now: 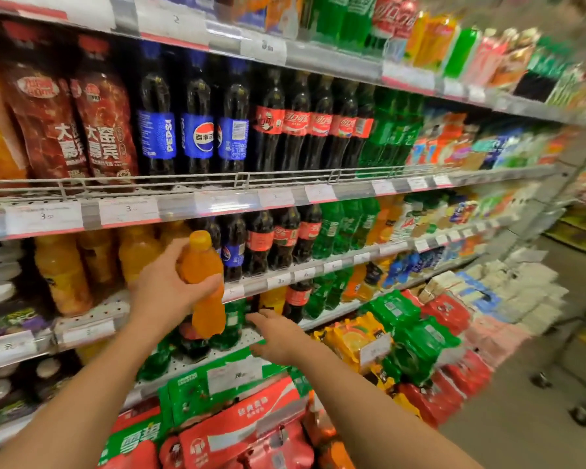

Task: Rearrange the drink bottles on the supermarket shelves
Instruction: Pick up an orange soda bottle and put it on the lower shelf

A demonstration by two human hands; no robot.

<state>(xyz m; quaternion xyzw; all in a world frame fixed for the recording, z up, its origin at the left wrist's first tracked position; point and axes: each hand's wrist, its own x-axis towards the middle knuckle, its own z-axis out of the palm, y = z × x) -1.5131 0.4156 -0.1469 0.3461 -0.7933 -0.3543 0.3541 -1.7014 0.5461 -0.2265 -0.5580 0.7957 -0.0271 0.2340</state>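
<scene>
My left hand (169, 282) grips an orange drink bottle (205, 282) with an orange cap around its middle, holding it upright in front of the third shelf. Behind it stand more orange bottles (64, 272) on that shelf, beside small Pepsi bottles (232, 252) and Coca-Cola bottles (285, 236). My right hand (278, 336) reaches forward, fingers straight and holding nothing, toward the lower shelf (197, 365), where green bottles (230, 324) stand near a small cola bottle (296, 299).
Above, a shelf with a wire rail (241, 184) holds tall Pepsi, Coca-Cola and green Sprite bottles. Shrink-wrapped packs in green (203, 390), red and orange are stacked on the floor below. An aisle floor (522, 434) opens to the right.
</scene>
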